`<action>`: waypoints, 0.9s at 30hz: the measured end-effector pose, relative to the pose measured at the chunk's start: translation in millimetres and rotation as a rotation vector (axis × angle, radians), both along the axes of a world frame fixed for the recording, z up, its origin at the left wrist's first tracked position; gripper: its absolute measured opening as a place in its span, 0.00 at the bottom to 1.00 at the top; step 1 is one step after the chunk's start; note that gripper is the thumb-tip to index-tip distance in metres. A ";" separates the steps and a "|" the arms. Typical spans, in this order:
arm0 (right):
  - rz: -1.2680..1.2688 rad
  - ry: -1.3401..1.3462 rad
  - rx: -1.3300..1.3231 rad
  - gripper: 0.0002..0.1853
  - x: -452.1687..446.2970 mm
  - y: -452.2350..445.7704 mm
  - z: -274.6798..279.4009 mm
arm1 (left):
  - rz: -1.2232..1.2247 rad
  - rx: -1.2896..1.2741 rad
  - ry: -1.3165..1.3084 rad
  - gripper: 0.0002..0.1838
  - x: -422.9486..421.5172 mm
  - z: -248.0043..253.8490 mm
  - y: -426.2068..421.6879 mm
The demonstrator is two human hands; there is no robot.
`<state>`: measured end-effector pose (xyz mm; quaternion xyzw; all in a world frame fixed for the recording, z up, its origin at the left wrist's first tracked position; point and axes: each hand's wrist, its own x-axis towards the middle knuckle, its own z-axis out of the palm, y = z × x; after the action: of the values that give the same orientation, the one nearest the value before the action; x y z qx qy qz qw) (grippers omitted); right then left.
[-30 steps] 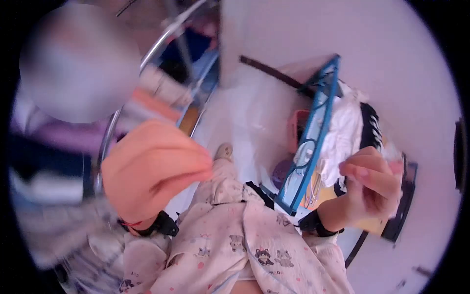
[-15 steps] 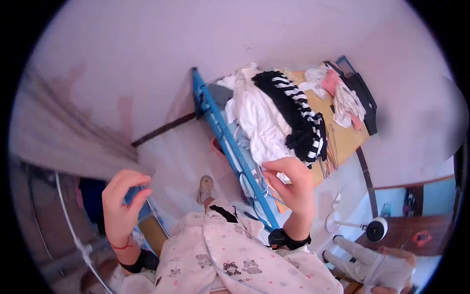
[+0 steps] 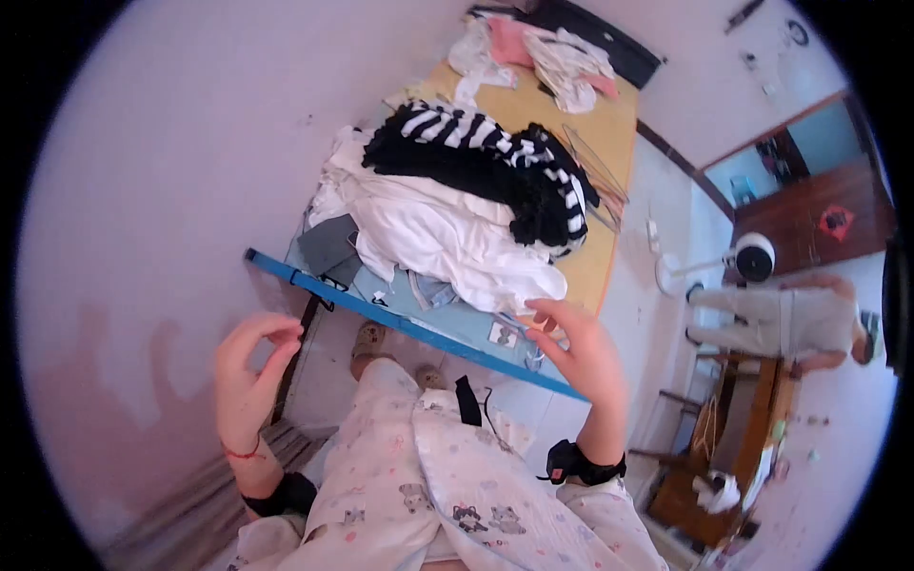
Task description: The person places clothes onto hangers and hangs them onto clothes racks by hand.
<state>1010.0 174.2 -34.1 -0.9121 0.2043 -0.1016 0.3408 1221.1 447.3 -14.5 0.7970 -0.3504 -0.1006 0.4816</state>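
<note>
My left hand (image 3: 248, 379) is raised at the left, fingers curved and thumb a little apart, with nothing between them. On the other side my right hand (image 3: 587, 360) is held likewise, thumb and fingers apart and holding nothing. In the view it overlaps the near edge of a white garment (image 3: 443, 228); I cannot tell whether it touches. Behind that lies a black garment with a black-and-white striped part (image 3: 500, 157). The clothes lie on a bed with a blue frame bar (image 3: 400, 324) and a yellow surface (image 3: 600, 252).
Wire hangers (image 3: 595, 171) lie at the bed's right edge; pink and white clothes (image 3: 557, 62) are at its far end. A standing fan (image 3: 752, 255) and a person in light clothes (image 3: 809, 319) are at the right. Nearby stands a wooden table (image 3: 762, 428).
My view has turned to the right. The bed now lies across in front of me, and the person and table show more fully. Both hands keep about the same pose.
</note>
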 end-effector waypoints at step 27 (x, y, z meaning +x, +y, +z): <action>-0.611 0.757 0.332 0.26 -65.7 -86.5 -305.0 | -0.374 0.499 0.333 0.11 177.7 -112.4 -126.3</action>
<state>944.3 87.7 -339.1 -0.7172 0.5840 0.1745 0.3379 1398.9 321.0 -127.0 0.7849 -0.3714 -0.3981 0.2957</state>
